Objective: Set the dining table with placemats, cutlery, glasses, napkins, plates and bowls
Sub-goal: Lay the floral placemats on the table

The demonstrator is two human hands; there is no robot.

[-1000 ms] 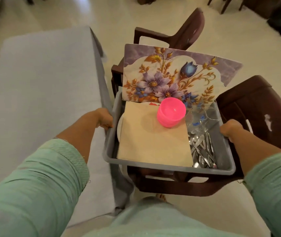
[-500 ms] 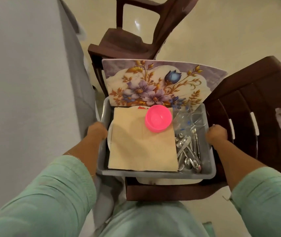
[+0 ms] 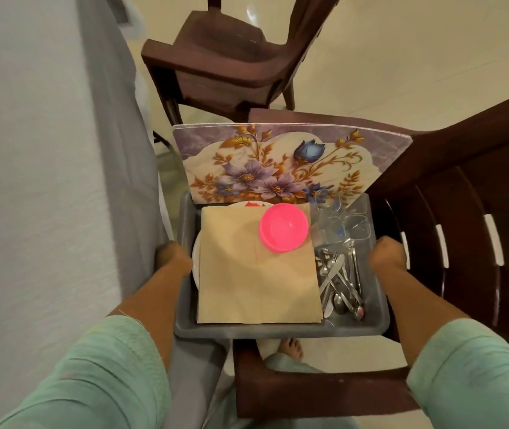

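Head view: left hand (image 3: 171,258) and right hand (image 3: 387,253) grip tub (image 3: 278,331) between table (image 3: 30,150) and chair (image 3: 463,212).

Both hands, L (image 3: 171,258) & R (image 3: 387,253), grip grey tub (image 3: 278,330) sides, frame centre; inside: floral placemats (image 3: 278,168) upright at back, napkin (image 3: 256,283), pink bowl (image 3: 283,227), cutlery (image 3: 340,283); tabletop (image 3: 30,150) at left.
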